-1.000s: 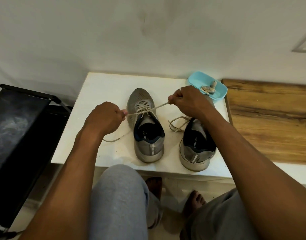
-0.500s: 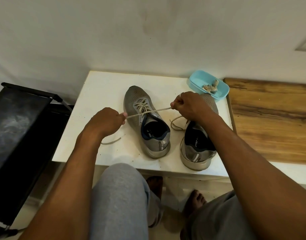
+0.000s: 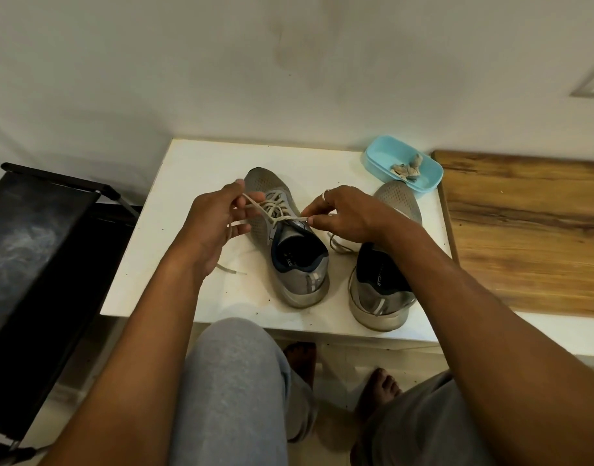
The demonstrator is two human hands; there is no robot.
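Grey shoe (image 3: 290, 264) sits mid-table (image 3: 194, 169), eyelets all threaded, and now comes the tying! Left hand (image 3: 215, 223) pinches one end of the lace (image 3: 272, 210), right hand (image 3: 349, 213) nips the other end by the tongue. No bow yet, and the second shoe (image 3: 383, 274) waits loose-laced alongside.

1 blue tray (image 3: 384, 153) (crumpled scraps (image 3: 406, 168) inside), wooden board (image 3: 524, 230) beside white table (image 3: 194, 169), black rack (image 3: 36, 237) left
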